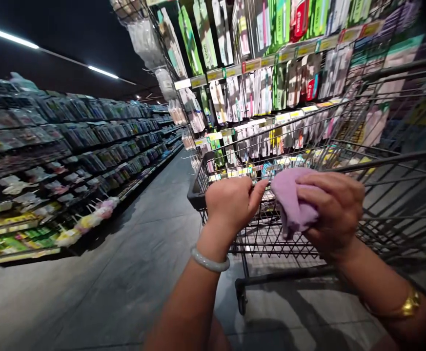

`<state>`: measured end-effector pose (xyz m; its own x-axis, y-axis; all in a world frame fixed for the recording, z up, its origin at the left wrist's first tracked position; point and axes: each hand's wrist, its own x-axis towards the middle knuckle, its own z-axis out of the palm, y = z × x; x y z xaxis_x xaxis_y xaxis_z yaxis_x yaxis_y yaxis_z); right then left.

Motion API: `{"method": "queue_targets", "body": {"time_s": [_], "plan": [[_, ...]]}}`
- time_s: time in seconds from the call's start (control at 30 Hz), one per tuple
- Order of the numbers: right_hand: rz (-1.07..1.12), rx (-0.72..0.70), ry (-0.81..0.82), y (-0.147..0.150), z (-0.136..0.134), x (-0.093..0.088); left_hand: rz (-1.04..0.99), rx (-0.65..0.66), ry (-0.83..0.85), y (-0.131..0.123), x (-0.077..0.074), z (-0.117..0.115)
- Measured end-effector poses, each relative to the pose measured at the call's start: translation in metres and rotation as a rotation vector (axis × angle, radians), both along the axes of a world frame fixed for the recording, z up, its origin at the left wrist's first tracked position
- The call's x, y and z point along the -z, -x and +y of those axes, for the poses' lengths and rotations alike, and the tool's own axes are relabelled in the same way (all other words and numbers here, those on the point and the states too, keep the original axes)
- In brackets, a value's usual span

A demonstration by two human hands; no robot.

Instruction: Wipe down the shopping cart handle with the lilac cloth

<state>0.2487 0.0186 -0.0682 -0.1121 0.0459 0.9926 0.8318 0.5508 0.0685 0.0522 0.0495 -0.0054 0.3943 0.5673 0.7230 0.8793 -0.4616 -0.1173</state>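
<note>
My right hand [333, 210] is closed around a crumpled lilac cloth [290, 200], holding it just above the side rim of a black wire shopping cart [234, 146]. Next to it, my left hand [231, 201] is curled into a fist, its thumb and fingertip touching the cloth's left corner. A pale green bangle sits on my left wrist and a gold bracelet on my right. The cart's basket stretches away to the right, and small packaged goods show through its mesh.
The cart stands in a shop aisle on a grey tiled floor [132, 263]. Hanging packets fill the racks on the right [264, 73], close behind the cart. Stocked shelves [70, 146] line the left side. The aisle runs on ahead between them.
</note>
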Motion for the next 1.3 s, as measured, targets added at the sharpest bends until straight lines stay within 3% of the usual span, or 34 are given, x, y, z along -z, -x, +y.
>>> {"method": "queue_targets", "body": {"time_s": [0.17,0.3,0.47,0.57,0.7,0.8,0.87,0.97,1.03,1.2,1.3], "plan": [[-0.168,-0.042,0.018,0.026,0.003,0.028,-0.015,0.005,0.007,0.002,-0.002,-0.002],[-0.347,-0.087,0.048,0.024,-0.005,0.015,-0.014,-0.004,0.04,0.004,-0.005,-0.003],[0.009,0.067,-0.052,-0.015,-0.002,-0.009,-0.012,0.022,0.068,0.007,-0.005,-0.005],[-0.012,0.065,-0.025,-0.012,0.0,0.001,-0.019,0.026,0.07,0.008,-0.005,-0.006],[-0.205,-0.068,0.104,0.017,-0.01,0.018,-0.024,0.01,0.082,0.01,-0.008,-0.006],[-0.32,-0.064,0.078,0.013,-0.016,0.013,-0.034,0.009,0.1,0.012,-0.009,-0.006],[-0.181,0.008,0.036,-0.011,-0.014,0.003,-0.039,0.008,0.106,0.013,-0.009,-0.005],[0.206,0.17,-0.041,-0.05,-0.002,-0.008,-0.043,0.016,0.1,0.015,-0.008,-0.005],[0.263,0.227,-0.068,-0.061,0.006,-0.006,-0.047,0.022,0.094,0.016,-0.007,-0.005],[-0.019,0.046,0.002,-0.022,0.001,0.02,-0.042,0.006,0.083,0.02,-0.007,-0.004],[-0.24,0.009,0.026,-0.009,-0.009,0.019,-0.033,0.003,0.081,0.021,-0.008,-0.003]]}}
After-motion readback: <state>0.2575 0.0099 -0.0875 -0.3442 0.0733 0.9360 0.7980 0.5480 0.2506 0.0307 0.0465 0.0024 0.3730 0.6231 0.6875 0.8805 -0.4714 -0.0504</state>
